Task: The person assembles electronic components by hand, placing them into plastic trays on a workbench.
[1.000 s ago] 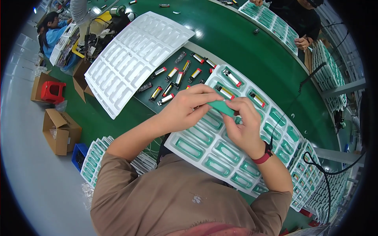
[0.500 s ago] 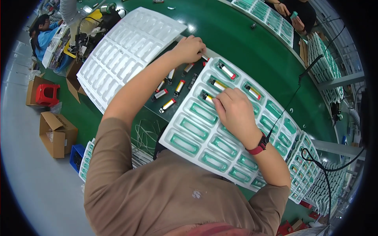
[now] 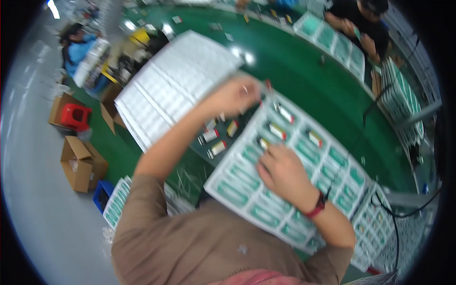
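Where the left hand point(image 3: 235, 97) had lain over the tray with the right 1 second before, it was now reached out to the far end of the tray, fingers curled near the loose pieces on the green belt point(image 3: 304, 71); whether it gripped 1 of them could not be told through the blur. That shift suggested a fresh piece was being fetched while the last one was seated.

Item 1: white blister tray point(image 3: 289, 175) with green-backed pockets, lying slantwise just before the person. Right hand point(image 3: 282, 173) rested flat on its middle, fingertips pressing at a red-and-white cylindrical piece point(image 3: 262, 142) in a pocket, grasping nothing. Filled pockets counted: 4, all along the far rows; the rest showed bare green.

Item 2: loose red-and-white pieces point(image 3: 218, 147) on the belt, between the tray and the white stack. Counted: about 4, possibly more under the left hand.

Item 3: stack of empty white moulded trays point(image 3: 175, 88), 1 stack, left of the left hand.

Item 4: cardboard boxes point(image 3: 81, 162) on the grey floor, 3 visible, 1 holding a red object.

Item 5: further green-backed trays point(image 3: 375, 223), stacked at the person's right.

Item 6: other workers, 2 in view: 1 in black across the belt point(image 3: 361, 23), 1 in blue at far left point(image 3: 78, 47).
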{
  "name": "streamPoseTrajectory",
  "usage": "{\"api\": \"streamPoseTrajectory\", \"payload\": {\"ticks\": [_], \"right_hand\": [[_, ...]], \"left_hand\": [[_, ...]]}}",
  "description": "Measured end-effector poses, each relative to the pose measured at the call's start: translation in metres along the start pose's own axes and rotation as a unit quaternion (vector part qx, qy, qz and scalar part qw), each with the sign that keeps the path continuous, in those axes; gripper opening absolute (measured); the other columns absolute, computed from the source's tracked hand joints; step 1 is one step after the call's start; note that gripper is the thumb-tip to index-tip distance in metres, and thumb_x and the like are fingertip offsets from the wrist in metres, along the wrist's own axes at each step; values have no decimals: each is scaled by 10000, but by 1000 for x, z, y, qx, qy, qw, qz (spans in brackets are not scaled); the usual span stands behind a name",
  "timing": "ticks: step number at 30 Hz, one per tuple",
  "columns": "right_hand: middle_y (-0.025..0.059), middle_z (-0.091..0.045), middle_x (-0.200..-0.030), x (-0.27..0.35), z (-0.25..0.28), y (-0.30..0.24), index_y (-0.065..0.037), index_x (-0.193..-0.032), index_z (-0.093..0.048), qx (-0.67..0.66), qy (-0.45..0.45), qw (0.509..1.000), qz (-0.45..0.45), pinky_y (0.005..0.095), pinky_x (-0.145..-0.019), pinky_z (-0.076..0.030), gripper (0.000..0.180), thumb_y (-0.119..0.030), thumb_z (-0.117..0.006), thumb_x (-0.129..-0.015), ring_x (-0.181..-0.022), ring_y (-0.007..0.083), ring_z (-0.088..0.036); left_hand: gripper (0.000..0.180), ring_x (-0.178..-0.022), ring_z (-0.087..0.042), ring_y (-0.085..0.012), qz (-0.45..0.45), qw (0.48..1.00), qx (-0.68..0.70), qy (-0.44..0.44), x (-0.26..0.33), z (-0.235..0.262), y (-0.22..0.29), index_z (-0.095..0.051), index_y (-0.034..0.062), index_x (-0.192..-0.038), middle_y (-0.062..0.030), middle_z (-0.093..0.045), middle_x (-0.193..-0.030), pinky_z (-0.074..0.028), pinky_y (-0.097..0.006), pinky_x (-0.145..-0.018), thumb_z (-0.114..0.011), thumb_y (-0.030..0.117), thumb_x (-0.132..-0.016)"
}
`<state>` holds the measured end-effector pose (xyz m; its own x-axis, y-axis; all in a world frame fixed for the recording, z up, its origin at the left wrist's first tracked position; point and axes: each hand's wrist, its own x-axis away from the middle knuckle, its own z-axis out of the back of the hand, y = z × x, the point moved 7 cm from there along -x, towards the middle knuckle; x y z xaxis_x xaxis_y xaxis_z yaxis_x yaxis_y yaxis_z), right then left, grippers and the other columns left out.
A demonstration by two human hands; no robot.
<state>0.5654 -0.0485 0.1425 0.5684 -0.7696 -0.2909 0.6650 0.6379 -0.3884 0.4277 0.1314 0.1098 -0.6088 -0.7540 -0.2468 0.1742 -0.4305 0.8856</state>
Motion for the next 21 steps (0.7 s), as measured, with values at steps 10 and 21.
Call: {"api": "streamPoseTrajectory", "payload": {"ticks": [10, 21], "right_hand": [[150, -661, -1106, -1, 59, -8, 4, -1137, -682, -182, 141, 973, 8, 310, -757, -590, 277, 61, -721, -868, -909, 253, -709], [133, -687, -1092, 44, 56, 63, 24, -1131, -641, -661, 201, 682, -242, 292, -781, -572, 162, 23, -627, -970, -857, 164, -668]], "left_hand": [[186, -996, -602, -319, -94, 992, -25, -84, 83, -55, 111, -645, 30, -1066, -122, -587, -1076, -504, -395, -864, -688, 169, -949], [109, -1098, -548, -268, -130, 943, -257, -167, 103, -83, 90, -703, 114, -979, -70, -585, -1118, -434, -418, -915, -733, 180, -898]]}}
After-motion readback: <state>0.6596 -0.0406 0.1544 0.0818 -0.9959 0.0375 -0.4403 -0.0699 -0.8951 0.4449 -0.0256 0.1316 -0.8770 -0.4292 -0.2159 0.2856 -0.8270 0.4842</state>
